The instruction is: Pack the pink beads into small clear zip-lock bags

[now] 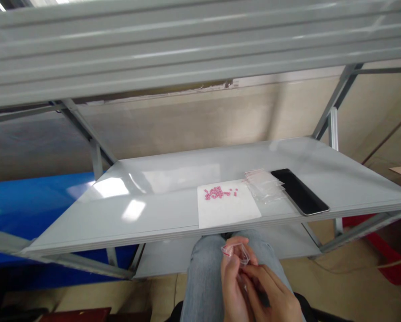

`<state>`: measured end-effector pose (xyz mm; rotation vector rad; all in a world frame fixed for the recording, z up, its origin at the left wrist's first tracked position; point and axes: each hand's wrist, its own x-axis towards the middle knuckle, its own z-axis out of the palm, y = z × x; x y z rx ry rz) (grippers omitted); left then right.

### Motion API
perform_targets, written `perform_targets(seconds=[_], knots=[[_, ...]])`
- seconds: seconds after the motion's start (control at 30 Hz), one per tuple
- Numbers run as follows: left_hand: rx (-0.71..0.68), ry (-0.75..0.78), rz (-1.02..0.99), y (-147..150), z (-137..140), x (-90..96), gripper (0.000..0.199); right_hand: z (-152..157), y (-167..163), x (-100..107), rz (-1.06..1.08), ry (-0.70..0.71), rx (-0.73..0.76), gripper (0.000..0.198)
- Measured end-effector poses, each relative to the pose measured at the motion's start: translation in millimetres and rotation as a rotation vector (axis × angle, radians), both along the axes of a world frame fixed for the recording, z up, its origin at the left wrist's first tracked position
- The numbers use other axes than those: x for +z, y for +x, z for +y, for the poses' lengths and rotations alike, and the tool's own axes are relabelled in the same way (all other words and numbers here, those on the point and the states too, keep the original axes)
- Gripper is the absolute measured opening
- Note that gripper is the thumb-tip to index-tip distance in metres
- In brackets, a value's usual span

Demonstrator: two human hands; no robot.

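Plastic bag (244, 253) spread open, pink beads (216, 192) outside it

Along the grey shelf (166, 192), a black phone (301, 192) lies beside a white sheet (229, 214) and a fan of clear bags (263, 185). One bag's mouth is apart – that much looks done; the beads remain loose on the sheet. Above the lap (205, 273), the left hand (233, 281) clasps the thin, creased, red-lined bag; the right hand (274, 290) curls against it – whether pinching, I cannot tell.

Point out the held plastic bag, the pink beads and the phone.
Plastic bag (242, 255): head view, clear film near its top.
Pink beads (216, 192): head view, middle of the main cluster.
Phone (300, 192): head view, middle of its dark face.
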<state>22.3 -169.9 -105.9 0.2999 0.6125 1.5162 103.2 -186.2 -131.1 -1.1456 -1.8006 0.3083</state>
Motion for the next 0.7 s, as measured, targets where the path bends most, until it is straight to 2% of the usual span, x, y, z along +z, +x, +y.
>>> perform_targets(seconds=[0.1, 0.17, 0.3, 0.37, 0.43, 0.5, 0.6, 0.7], knots=[[0.040, 0.029, 0.054, 1.2, -0.8, -5.0, 0.034, 1.7, 1.8, -1.1, 0.052, -0.034, -0.036, 0.014], [0.059, 0.057, 0.091, -0.8, -0.6, -3.4, 0.036, 3.8, 3.0, 3.1, 0.115, -0.072, -0.004, 0.014], [0.042, 0.123, 0.175, -11.7, 2.3, 11.3, 0.040, 9.7, 8.3, 21.0, 0.314, -0.262, 0.158, 0.012], [0.061, 0.166, 0.272, -19.0, 6.8, 21.0, 0.040, 15.8, 11.9, 35.3, 0.440, -0.309, 0.194, 0.011], [0.092, 0.233, 0.401, -27.1, 14.8, 31.6, 0.039, 25.9, 15.1, 53.8, 0.536, -0.254, 0.154, 0.009], [0.063, 0.326, 0.535, -36.5, 26.6, 44.0, 0.038, 39.7, 16.7, 75.1, 0.560, -0.151, 0.109, 0.007], [-0.056, 0.472, 0.714, -51.5, 47.8, 66.7, 0.035, 64.1, 14.9, 105.3, 0.495, -0.054, 0.152, 0.006], [-0.114, 0.596, 0.793, -61.9, 66.1, 89.3, 0.033, 86.2, 7.9, 126.2, 0.426, -0.007, 0.217, 0.007]])
